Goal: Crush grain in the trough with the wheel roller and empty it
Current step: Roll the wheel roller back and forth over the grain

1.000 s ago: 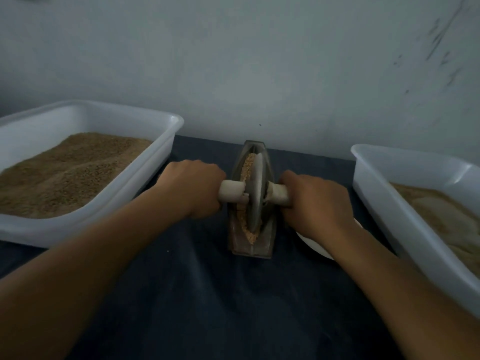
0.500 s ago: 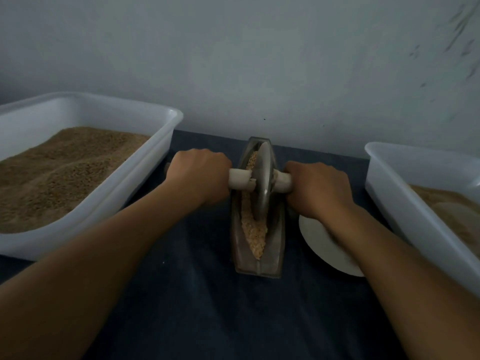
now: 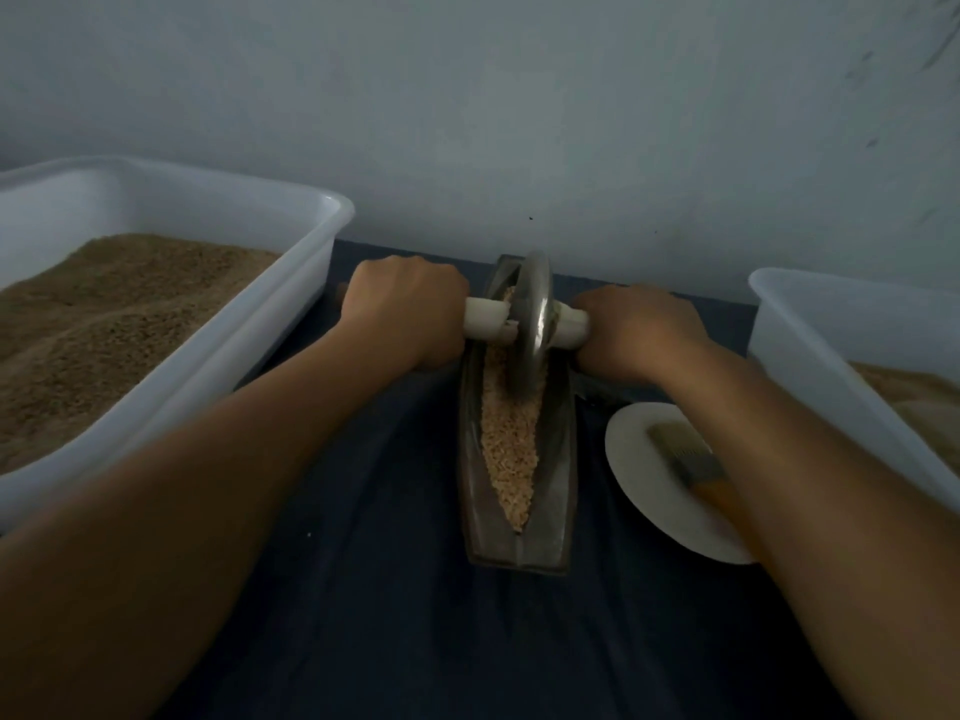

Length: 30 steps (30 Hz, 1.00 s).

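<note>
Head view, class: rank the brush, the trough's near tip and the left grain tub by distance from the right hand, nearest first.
From the right hand:
1. Brush, on the plate just below the wrist.
2. Trough's near tip, toward the camera.
3. Left grain tub, across the table.

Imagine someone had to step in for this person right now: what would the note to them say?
Left hand grips the left handle of the wheel roller; right hand grips the right handle. The wheel sits at the far end of the trough, which lies on the dark cloth between two white tubs. Grain fills the trough, coarse and not yet emptied. A brush lies on the plate to the right.
Left: roll back toward you, keep crushing, then empty the trough.
</note>
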Tool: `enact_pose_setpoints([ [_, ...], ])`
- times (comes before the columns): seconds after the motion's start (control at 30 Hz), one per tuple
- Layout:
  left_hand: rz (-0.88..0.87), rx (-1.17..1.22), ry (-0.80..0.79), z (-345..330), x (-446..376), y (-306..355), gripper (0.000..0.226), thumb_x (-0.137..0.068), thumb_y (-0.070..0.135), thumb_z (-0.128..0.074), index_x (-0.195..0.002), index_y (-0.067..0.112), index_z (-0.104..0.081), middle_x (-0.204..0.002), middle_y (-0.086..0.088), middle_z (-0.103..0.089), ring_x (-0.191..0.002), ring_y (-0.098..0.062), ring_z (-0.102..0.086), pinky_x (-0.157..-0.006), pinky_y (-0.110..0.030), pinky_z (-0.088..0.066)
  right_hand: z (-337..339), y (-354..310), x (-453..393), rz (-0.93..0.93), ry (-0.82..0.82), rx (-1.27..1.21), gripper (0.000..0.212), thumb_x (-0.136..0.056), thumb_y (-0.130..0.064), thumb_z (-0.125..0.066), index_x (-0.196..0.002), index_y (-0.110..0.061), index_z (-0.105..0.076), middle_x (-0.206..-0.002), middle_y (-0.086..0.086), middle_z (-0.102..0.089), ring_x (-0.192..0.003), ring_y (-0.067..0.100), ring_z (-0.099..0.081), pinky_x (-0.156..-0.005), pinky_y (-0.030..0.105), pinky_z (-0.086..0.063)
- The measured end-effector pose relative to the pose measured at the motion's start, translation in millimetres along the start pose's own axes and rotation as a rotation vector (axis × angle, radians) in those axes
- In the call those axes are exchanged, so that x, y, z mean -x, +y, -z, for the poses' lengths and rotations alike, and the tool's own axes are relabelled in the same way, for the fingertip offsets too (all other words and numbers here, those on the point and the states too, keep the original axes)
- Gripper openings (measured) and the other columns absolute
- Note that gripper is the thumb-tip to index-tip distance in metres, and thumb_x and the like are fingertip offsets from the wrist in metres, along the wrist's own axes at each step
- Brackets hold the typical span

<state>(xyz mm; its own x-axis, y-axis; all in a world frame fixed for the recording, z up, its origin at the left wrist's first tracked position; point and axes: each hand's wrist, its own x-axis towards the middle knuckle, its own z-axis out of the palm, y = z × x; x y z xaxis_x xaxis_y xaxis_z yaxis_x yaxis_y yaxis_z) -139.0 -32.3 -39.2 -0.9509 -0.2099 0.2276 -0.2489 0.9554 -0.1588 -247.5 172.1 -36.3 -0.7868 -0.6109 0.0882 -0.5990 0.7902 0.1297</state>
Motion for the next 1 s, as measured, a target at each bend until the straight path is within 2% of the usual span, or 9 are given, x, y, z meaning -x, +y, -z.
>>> enact_pose_setpoints([
  [0.2, -0.011, 0.026, -0.060, 6.9, 20.3, 0.0, 0.027, -0.080, 0.046, -0.066, -0.103, 0.033, -0.062, -0.083, 0.004, -0.057, -0.071, -0.019, -0.052, -0.062, -0.036, -0.039, 1.8, -11.2, 29.8, -0.014, 0.104, -0.004, 0.017, -0.077, -0.047, -0.062, -0.090, -0.040, -0.055, -0.079, -0.009, -0.054, -0.065, 0.017, -0.045, -0.050, 0.026, -0.024],
  [0.33, -0.028, 0.045, -0.095, 12.0, 42.6, -0.3, 0.030, -0.080, 0.048, -0.070, -0.104, 0.033, -0.060, -0.085, 0.005, -0.059, -0.075, -0.019, -0.056, -0.065, -0.037, -0.045, -2.3, -19.1, 57.9, -0.026, 0.255, 0.010, 0.019, -0.080, -0.041, -0.064, -0.096, -0.035, -0.056, -0.072, -0.009, -0.050, -0.059, 0.016, -0.039, -0.049, 0.027, -0.020],
  [0.5, -0.077, 0.038, -0.135, 22.1, 63.3, -1.1, 0.036, -0.077, 0.058, -0.070, -0.103, 0.036, -0.058, -0.085, 0.008, -0.060, -0.075, -0.016, -0.058, -0.068, -0.036, -0.048, -3.9, -25.3, 93.9, -0.010, 0.369, 0.027, 0.022, -0.082, -0.042, -0.069, -0.096, -0.035, -0.055, -0.070, -0.013, -0.045, -0.054, 0.010, -0.031, -0.048, 0.026, -0.013],
  [0.63, -0.099, 0.051, -0.174, 29.0, 73.2, -3.9, 0.040, -0.074, 0.067, -0.067, -0.099, 0.037, -0.058, -0.083, 0.012, -0.059, -0.074, -0.014, -0.058, -0.068, -0.035, -0.048, -0.6, -27.9, 108.0, 0.003, 0.377, 0.025, 0.022, -0.083, -0.043, -0.070, -0.096, -0.034, -0.055, -0.068, -0.013, -0.041, -0.053, 0.007, -0.028, -0.048, 0.025, -0.013],
  [0.73, -0.096, 0.073, -0.182, 28.1, 78.8, -6.0, 0.041, -0.073, 0.069, -0.066, -0.100, 0.038, -0.060, -0.088, 0.011, -0.064, -0.078, -0.014, -0.061, -0.071, -0.036, -0.050, 2.2, -29.5, 112.5, 0.025, 0.395, 0.044, 0.022, -0.081, -0.042, -0.072, -0.095, -0.033, -0.057, -0.069, -0.013, -0.043, -0.057, 0.011, -0.036, -0.048, 0.025, -0.012],
  [0.83, -0.077, 0.075, -0.166, 25.8, 78.8, -5.0, 0.040, -0.076, 0.064, -0.067, -0.105, 0.038, -0.062, -0.091, 0.010, -0.066, -0.081, -0.015, -0.063, -0.071, -0.036, -0.051, 1.7, -28.9, 110.4, 0.027, 0.384, 0.056, 0.021, -0.082, -0.042, -0.069, -0.097, -0.033, -0.057, -0.070, -0.012, -0.046, -0.059, 0.014, -0.040, -0.048, 0.026, -0.013],
  [1.0, -0.039, 0.046, -0.127, 20.2, 63.2, 0.2, 0.032, -0.079, 0.054, -0.069, -0.106, 0.036, -0.063, -0.085, 0.008, -0.061, -0.076, -0.017, -0.059, -0.066, -0.036, -0.046, -5.1, -22.5, 90.2, -0.016, 0.332, 0.034, 0.022, -0.083, -0.046, -0.066, -0.099, -0.036, -0.056, -0.064, -0.013, -0.037, -0.056, 0.011, -0.034, -0.049, 0.026, -0.016],
])
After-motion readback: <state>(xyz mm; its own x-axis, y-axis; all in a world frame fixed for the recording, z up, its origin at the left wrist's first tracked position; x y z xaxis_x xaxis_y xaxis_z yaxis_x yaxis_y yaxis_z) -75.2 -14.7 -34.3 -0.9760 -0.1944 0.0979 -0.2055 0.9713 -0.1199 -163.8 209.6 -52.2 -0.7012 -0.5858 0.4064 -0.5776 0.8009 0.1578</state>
